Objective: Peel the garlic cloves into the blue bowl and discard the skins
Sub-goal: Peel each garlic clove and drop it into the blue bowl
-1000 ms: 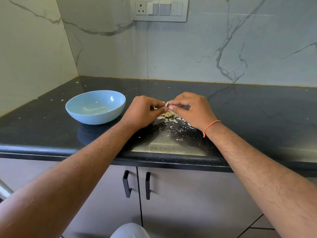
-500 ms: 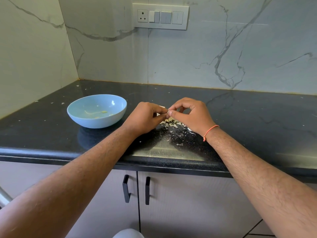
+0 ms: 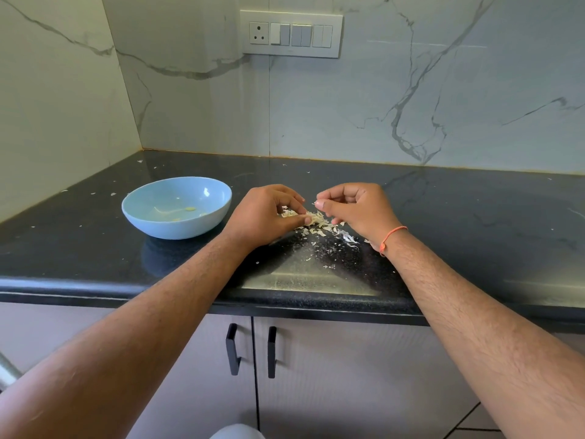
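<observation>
The blue bowl (image 3: pixel 171 231) stands on the black counter to the left, with a few pale peeled cloves (image 3: pixel 190 209) in its bottom. To its right lies a pile of garlic skins (image 3: pixel 321 224). My left hand (image 3: pixel 262 217) hovers low over the pile's left end, fingers curled, thumb and fingers pinching a pale garlic clove (image 3: pixel 309 219) that is mostly hidden. My right hand (image 3: pixel 357 207) is a little apart to the right, its thumb and forefinger pinching a tiny sliver of skin (image 3: pixel 315 203).
Small skin flakes (image 3: pixel 329 266) are scattered over the counter (image 3: pixel 474 236) toward its front edge. Marble walls close off the back and left, with a switch panel (image 3: pixel 291 34) on the back wall. Cabinet doors with black handles (image 3: pixel 232 350) sit below.
My hands were joined on the clove; now they have pulled apart. The left has sunk toward the skin pile, the right has drawn a sliver away to the right.
</observation>
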Available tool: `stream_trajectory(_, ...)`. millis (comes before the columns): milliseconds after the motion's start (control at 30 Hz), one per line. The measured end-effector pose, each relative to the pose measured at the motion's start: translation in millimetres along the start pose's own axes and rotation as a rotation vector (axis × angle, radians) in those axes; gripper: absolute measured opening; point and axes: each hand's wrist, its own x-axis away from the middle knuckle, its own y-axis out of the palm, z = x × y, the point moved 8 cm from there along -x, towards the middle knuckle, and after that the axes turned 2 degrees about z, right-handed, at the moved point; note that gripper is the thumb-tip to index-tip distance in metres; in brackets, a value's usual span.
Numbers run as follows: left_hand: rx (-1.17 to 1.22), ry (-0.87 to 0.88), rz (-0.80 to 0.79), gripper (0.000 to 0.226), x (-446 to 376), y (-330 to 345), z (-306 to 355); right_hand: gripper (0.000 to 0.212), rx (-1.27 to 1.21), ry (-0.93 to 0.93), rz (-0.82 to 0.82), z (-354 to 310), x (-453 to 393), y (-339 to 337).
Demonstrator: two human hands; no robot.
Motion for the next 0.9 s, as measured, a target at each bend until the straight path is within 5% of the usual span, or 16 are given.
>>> stream_trajectory(200, -0.01, -0.095, -0.015, 0.011, 2.3, -1.7, -2.1, 0.019, 0.12, 0.118, -0.157, -6.8, -4.5, -1.1)
stream_trajectory(367, -0.022, -0.081, -0.055, 0.036, 5.8, -0.7, 4.8, 0.009, 0.728, -0.032, -0.312, -50.6, -13.7, -2.4)
stream_trajectory(567, 0.021, -0.046, -0.037, 0.011, 7.5, -5.2, 5.5, 0.012, 1.182, -0.211, -0.508, -59.3, 6.5, 41.7)
stream_trajectory(667, 0.017, -0.038, -0.014, 0.01, 7.9, -8.0, 6.7, 0.012, 1.163, -0.202, -0.469, -66.4, 5.3, 41.0)
stream_trajectory(800, 0.0, -0.089, -0.03, 0.037, 7.0, -5.4, -0.4, 0.011, 1.004, -0.15, -0.333, -76.3, -7.4, 20.6)
stream_trajectory(900, 0.012, -0.079, -0.031, 0.028, 6.3, -5.4, 3.5, 0.011, 1.031, -0.119, -0.368, -70.1, -3.4, 21.9)
